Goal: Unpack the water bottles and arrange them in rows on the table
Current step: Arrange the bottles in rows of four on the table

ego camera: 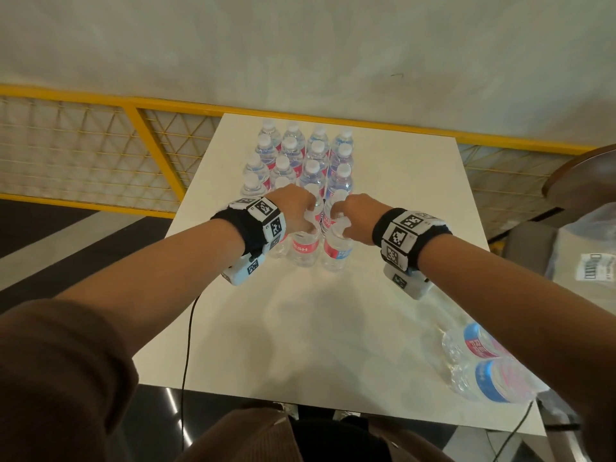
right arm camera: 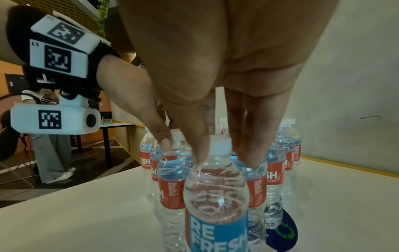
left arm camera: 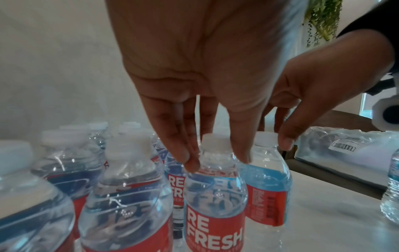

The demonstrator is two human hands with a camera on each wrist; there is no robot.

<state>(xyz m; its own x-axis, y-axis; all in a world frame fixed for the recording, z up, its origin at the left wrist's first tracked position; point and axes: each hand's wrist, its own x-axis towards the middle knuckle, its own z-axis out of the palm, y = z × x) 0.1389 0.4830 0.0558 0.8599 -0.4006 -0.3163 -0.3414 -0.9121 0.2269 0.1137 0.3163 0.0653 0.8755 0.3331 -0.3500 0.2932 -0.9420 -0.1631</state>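
Note:
Several clear water bottles (ego camera: 300, 158) with white caps and red-and-blue labels stand in rows on the white table (ego camera: 316, 328). Both hands reach the nearest row from above. My left hand (ego camera: 308, 216) pinches the neck of a front bottle (ego camera: 302, 250); in the left wrist view its fingertips (left arm camera: 192, 163) sit on either side of that bottle's white cap (left arm camera: 215, 142). My right hand (ego camera: 340, 221) pinches the neck of the neighbouring bottle (ego camera: 336, 253); in the right wrist view its fingers (right arm camera: 200, 153) close round the cap of that bottle (right arm camera: 215, 204). Both bottles stand upright on the table.
Bottles in torn clear wrap (ego camera: 483, 365) lie at the table's front right corner. A wrapped pack (ego camera: 586, 258) sits off the table at right, beside a round brown table (ego camera: 586, 175). A yellow mesh railing (ego camera: 133, 135) runs behind. A black cable (ego camera: 187, 345) hangs by the left edge.

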